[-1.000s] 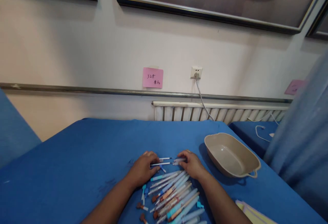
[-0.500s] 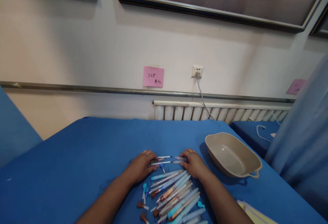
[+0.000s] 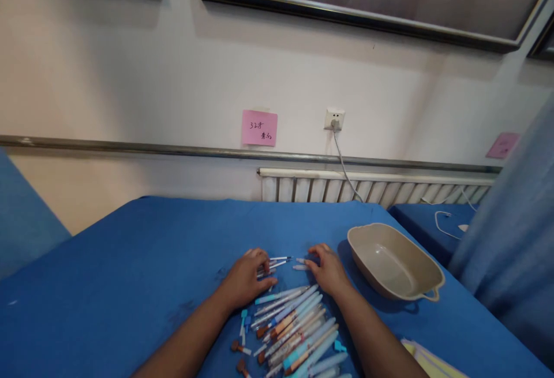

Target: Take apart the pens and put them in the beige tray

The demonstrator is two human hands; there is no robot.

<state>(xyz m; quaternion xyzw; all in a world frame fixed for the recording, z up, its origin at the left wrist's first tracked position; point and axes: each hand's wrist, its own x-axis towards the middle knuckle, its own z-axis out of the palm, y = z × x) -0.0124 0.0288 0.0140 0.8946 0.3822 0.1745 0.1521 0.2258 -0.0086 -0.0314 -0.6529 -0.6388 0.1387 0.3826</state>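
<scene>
My left hand (image 3: pixel 251 277) curls around thin white sticks with dark tips, which look like pen refills (image 3: pixel 281 263); their left ends are hidden in the fingers. Facing it, my right hand (image 3: pixel 326 269) has thumb and forefinger apart, beside two short pale pen barrels (image 3: pixel 300 267) lying on the blue sheet. The thumb appears to touch them. Below both hands lies a pile of pens (image 3: pixel 298 332) in light blue, brown and clear plastic. Small brown toppers (image 3: pixel 236 345) and blue-green toppers (image 3: pixel 243 315) with white stems are scattered left of the pile.
A beige basin (image 3: pixel 393 262) stands on the blue-covered bed (image 3: pixel 173 234), right of my right hand. A yellow and lilac item (image 3: pixel 428 358) lies at the lower right. Behind the bed are a radiator (image 3: pixel 311 184) and a plugged-in socket (image 3: pixel 334 119). A blue curtain (image 3: pixel 511 210) hangs at the right.
My right thumb and forefinger have spread apart, and the hand sits slightly higher. The refills at my left hand have shifted upward and now lie at an angle. The left thumb reaches further right.
</scene>
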